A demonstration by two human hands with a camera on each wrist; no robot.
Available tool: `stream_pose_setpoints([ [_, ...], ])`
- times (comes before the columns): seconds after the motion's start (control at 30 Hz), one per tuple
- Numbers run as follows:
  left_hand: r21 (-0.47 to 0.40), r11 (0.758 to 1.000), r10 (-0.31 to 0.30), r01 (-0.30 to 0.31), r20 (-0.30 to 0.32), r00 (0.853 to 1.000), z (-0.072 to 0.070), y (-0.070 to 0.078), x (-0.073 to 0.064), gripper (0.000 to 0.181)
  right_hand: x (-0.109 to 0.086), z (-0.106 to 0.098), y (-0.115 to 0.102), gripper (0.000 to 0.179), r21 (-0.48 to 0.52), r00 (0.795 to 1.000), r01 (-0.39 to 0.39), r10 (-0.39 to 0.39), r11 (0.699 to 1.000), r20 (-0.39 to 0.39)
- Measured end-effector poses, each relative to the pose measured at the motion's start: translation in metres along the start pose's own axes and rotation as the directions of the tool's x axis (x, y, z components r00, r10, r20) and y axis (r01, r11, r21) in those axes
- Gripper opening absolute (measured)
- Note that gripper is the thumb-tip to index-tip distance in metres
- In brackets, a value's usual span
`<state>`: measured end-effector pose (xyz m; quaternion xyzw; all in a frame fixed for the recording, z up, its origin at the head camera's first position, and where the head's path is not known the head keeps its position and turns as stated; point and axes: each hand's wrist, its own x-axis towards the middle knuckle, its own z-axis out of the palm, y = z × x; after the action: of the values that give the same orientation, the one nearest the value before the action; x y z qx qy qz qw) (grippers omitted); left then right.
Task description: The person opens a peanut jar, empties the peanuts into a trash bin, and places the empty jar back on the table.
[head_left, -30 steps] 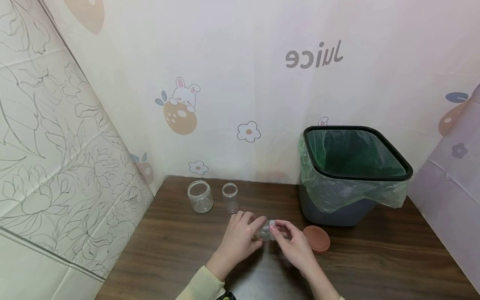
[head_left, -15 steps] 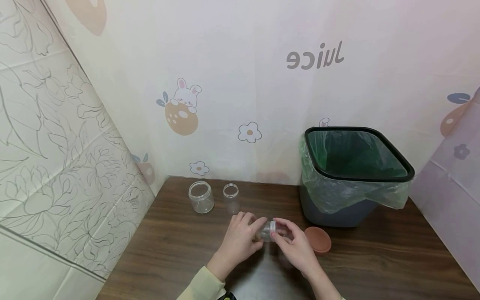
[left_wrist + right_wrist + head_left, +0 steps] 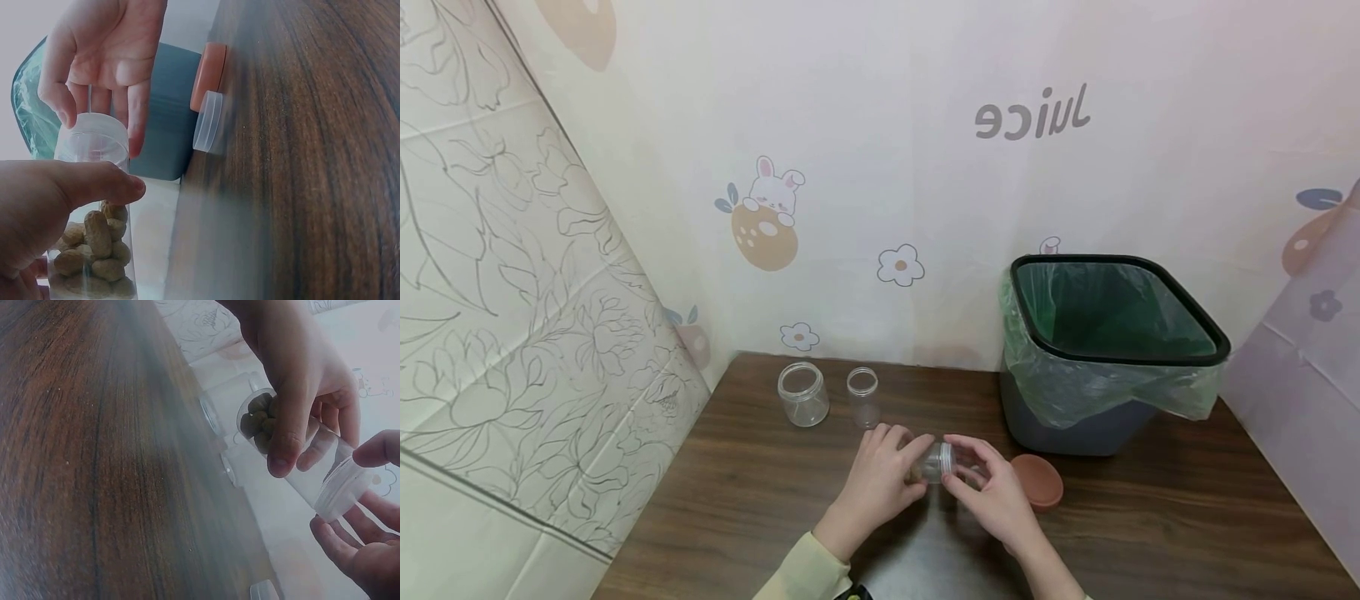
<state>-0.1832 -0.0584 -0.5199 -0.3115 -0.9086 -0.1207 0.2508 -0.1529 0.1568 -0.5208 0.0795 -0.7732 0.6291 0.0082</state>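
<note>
My left hand (image 3: pixel 880 479) grips a clear cylindrical jar (image 3: pixel 932 463) around its body and holds it tilted on its side above the table. Peanuts in the shell (image 3: pixel 99 247) fill the bottom part of it. A translucent screw lid (image 3: pixel 342 492) sits on the mouth end. Around that lid curl the thumb and fingers of my right hand (image 3: pixel 992 496), fingertips at its rim. Beyond the right hand, a reddish-brown round lid (image 3: pixel 1037 482) lies on the table; in the left wrist view another translucent lid (image 3: pixel 209 122) leans beside it.
Two open clear jars stand at the back left, a wide jar (image 3: pixel 803 404) and a narrow jar (image 3: pixel 863 404). A dark bin (image 3: pixel 1067 425) with a green liner stands at the back right. Patterned cloth walls (image 3: pixel 850 167) border the wooden table (image 3: pixel 737 500).
The right thumb has slid slightly downward around the lid and its fingers have shifted. The left hand and jar stay nearly in place; the whole head view has drifted a little.
</note>
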Motion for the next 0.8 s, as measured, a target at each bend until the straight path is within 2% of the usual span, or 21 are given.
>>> stream_pose_setpoints([
  [0.43,-0.008,1.000,0.008,-0.008,-0.002,1.000,0.0001,0.0000,-0.0001,0.069,0.0013,-0.0025,0.0030,0.052,-0.054,0.998,0.056,-0.056,0.997,0.004],
  [0.8,-0.010,1.000,0.007,-0.007,0.011,1.000,-0.0007,0.0005,-0.0001,0.069,0.0012,-0.0020,0.0010,0.052,-0.063,1.000,0.022,-0.021,0.998,0.015],
])
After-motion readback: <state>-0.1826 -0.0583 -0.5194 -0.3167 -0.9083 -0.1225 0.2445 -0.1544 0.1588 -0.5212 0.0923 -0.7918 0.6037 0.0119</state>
